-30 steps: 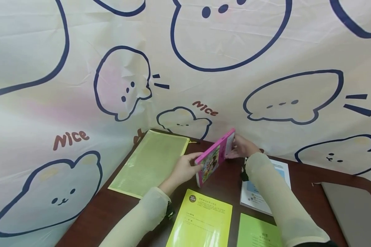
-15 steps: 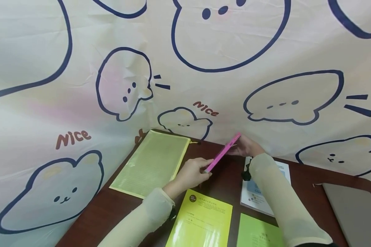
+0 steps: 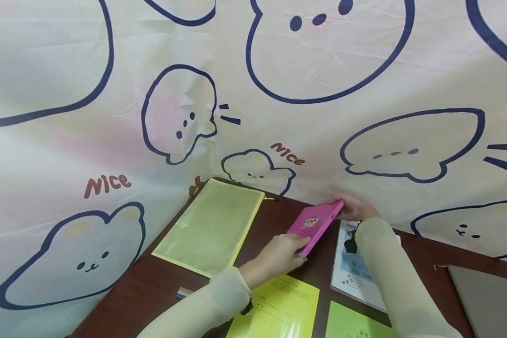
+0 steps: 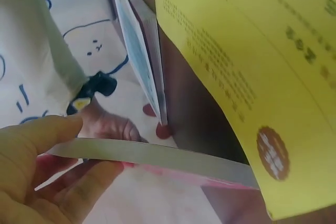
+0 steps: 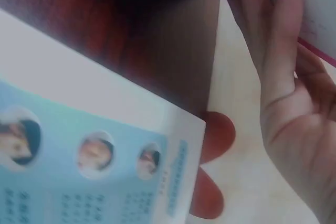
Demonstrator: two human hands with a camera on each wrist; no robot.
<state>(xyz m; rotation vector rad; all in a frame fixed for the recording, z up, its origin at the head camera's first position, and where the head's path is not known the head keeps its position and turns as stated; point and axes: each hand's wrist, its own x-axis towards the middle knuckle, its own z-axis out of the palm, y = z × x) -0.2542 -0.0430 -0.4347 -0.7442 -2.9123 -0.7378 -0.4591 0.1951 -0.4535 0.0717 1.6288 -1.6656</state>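
Observation:
A thin pink book is tilted above the dark table, with a small picture on its pink cover. My left hand pinches its near edge. In the left wrist view, the thumb and fingers of that hand hold either side of the pale page edge. At the far right corner, my right hand grips the book. The right wrist view has the fingers lying against the book's pale lower face; the thumb is hidden there.
A yellow mesh zip pouch lies at the back left. Nearer are a yellow book, a green book and a white-and-blue book. A small striped block and a flat grey slab flank them. Printed cloth hangs behind.
The pink book has turned from standing on edge, patterned side showing, to a flatter tilt with its other cover up. Both hands moved with it, slightly right and toward me.

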